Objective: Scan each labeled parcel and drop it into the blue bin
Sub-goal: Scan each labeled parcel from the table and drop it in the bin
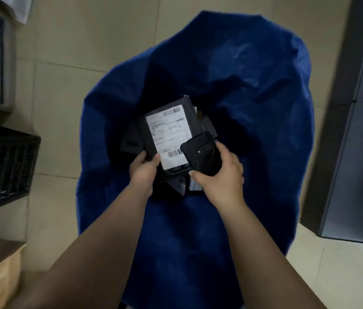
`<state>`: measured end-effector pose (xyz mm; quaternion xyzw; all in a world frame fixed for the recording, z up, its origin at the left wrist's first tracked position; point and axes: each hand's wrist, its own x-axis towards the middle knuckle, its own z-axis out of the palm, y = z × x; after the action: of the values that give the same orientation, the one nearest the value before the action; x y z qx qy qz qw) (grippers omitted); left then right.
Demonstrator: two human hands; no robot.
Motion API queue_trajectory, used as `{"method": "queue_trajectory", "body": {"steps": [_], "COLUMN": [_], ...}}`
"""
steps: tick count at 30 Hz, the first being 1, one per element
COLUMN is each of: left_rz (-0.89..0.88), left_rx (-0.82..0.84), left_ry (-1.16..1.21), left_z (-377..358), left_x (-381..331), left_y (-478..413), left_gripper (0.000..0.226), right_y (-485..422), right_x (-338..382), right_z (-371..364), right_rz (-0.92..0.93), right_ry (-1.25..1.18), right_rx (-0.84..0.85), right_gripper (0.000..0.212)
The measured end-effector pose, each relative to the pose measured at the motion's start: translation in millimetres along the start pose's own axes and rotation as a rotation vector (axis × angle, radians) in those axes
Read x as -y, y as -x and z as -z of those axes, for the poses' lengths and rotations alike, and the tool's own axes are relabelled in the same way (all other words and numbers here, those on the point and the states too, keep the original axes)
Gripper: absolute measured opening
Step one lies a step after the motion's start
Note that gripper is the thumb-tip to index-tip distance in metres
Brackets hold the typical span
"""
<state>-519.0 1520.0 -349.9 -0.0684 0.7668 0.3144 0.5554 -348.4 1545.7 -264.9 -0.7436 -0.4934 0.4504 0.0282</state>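
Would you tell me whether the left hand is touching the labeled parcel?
Touching. The head view shows the left hand gripping the labeled parcel at its lower left edge, thumb lying on the white label, above the blue bin.

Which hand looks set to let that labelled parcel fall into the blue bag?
Left. The left hand alone holds the parcel over the open blue bin; the right hand is busy gripping the scanner.
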Motion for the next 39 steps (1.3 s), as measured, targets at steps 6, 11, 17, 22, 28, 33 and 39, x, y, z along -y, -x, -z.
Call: {"method": "queue_trajectory", "body": {"steps": [6,11,17,22,28,33,39], "left_rz": [-0.140,-0.246,-0.726,-0.844,-0.965,-1.026,-1.257], "left_rx": [0.274,0.279,0.203,0.159,0.133,0.098,0.076], "left_ry": [-0.080,-0.151,-0.783,-1.180,-1.354,-1.383,-1.436], "left_z": [-76.9,-92.3,-75.9,-76.7,-65.7,-48.4,-37.2], "left_x": [2.0,1.6,-12.2,-12.6,-12.2,-50.1,-115.2], "left_y": [-24.5,-23.3,-25.5,-25.5,-2.4,46.4,128.7], "left_gripper": [0.056,0.045,0.048,0.058,0.057,0.057,0.058], "right_y": [-50.0,-71.9,-79.7,-82.9,-60.3,-21.6,48.1], "right_x": [-15.5,-17.8,-21.1,-25.6,-33.0,-11.6,36.0], "right_z": [-10.7,-0.9,-16.4,-25.2,-13.6,21.6,71.7], "right_rz": [-0.058,-0.077,-0.057,-0.030,-0.059,-0.080,-0.063], "right_ry": [0.008,0.079,0.116,0.122,0.084,0.067,0.034], "right_rx": [-0.230,-0.251,-0.269,-0.319,-0.288,-0.275,-0.350], "right_gripper": [0.091,0.093,0.094,0.094,0.094,0.093,0.095]}}
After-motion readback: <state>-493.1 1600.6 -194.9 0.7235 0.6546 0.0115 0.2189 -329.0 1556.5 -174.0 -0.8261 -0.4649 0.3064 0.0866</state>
